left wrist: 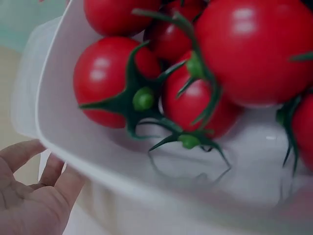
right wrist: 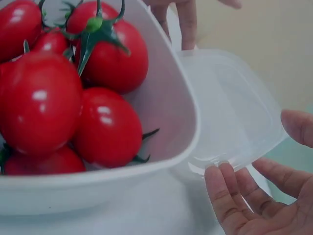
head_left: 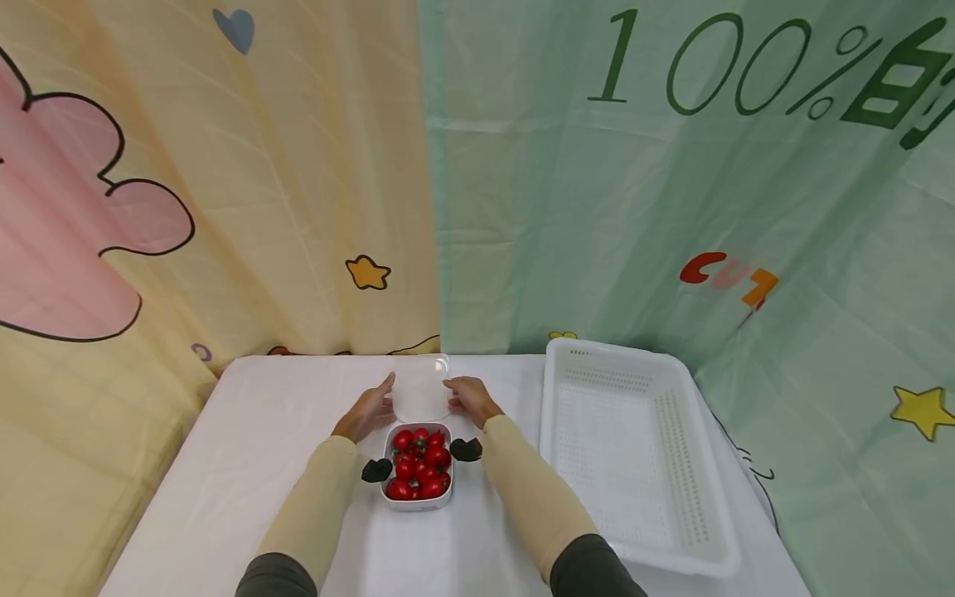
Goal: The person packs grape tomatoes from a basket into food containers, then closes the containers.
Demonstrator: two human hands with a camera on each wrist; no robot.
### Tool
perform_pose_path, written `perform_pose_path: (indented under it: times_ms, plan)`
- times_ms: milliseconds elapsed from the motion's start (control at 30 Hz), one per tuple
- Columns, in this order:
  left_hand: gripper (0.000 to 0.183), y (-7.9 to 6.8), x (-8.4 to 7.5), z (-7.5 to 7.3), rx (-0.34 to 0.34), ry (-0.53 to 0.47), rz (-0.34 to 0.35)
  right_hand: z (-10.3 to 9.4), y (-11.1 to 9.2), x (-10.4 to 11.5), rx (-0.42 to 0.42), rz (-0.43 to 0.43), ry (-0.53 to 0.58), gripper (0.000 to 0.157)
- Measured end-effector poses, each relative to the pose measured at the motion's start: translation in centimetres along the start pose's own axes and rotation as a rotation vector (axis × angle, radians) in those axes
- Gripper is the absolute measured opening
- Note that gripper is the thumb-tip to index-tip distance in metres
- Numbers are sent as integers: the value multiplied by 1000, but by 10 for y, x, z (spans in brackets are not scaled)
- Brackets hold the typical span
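A translucent plastic lid (head_left: pixel 420 390) lies between my two hands, just beyond a white container (head_left: pixel 418 504) full of red tomatoes (head_left: pixel 422 466) with green stems. My left hand (head_left: pixel 370 410) holds the lid's left edge; in the left wrist view the container wall partly hides this lid, and the left hand (left wrist: pixel 36 200) shows at the lower left. My right hand (head_left: pixel 472 398) grips the opposite edge. Seen from the right wrist, that hand (right wrist: pixel 266 196) has its fingertips at the lid's rim (right wrist: pixel 234 164) and its thumb near the corner.
To the right stands a large white perforated plastic basket (head_left: pixel 627 464) on the white-covered table (head_left: pixel 201 497). Printed curtains (head_left: pixel 522 207) hang behind the table and along its sides.
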State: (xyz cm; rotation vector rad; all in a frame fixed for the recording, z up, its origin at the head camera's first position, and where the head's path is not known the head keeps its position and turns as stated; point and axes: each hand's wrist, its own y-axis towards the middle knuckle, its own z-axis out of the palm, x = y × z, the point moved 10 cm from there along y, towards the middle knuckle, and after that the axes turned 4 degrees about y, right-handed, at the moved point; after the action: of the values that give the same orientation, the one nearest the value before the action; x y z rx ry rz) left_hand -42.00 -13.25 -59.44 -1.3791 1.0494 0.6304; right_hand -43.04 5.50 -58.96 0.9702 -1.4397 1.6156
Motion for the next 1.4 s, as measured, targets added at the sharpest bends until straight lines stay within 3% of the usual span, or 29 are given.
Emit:
perform_pose_path:
  times_ms: [167,433,800,1033,1400]
  plan:
    - [72,-5,-8,0,-14,-41,74,-1,-10,17,-39,-79,-24,42]
    - [68,-18,-23,4,-45,-73,168,-12,-20,25,-76,-127,27,54]
    - [67,-38,-29,9,-23,-114,239,-17,-33,31,-49,-179,95,49]
    - [65,-50,-32,9,-66,-95,297,-19,-42,33,-80,-198,115,43]
    - [61,-67,-36,7,-175,-55,350,-19,-54,37,-107,-247,122,50]
